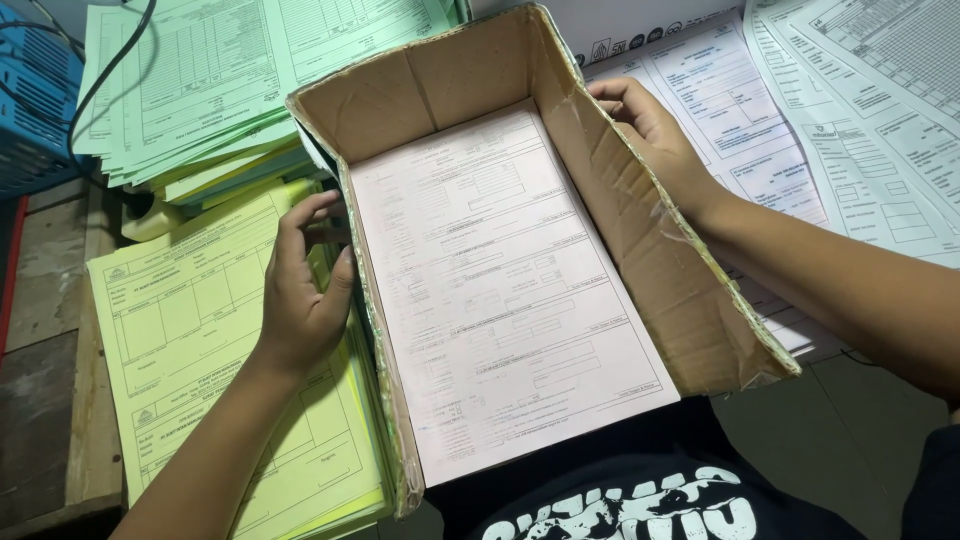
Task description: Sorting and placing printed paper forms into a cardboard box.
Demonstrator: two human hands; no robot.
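We hold a cardboard box [660,250] w/ both hands, tilted toward us, near end open over our lap. Left hand [305,290] sits on the box's left wall, fingers curled round the edge, gripping it. Right hand [650,130] clasps the right wall near the far corner, fingers bent over the rim. Inside lies a pink form [500,290], flat on the bottom, filling most of it.

Around: yellow forms [190,350] stacked just left of the box, under our left arm, on a wooden surface [50,300]. Beyond them a fanned pile of green forms [220,80], touching the box's far-left corner. White forms [850,110] spread to the right, partly hidden by right arm & box wall. Blue crate [30,110] at far left, black cable [110,70] crossing the green pile.
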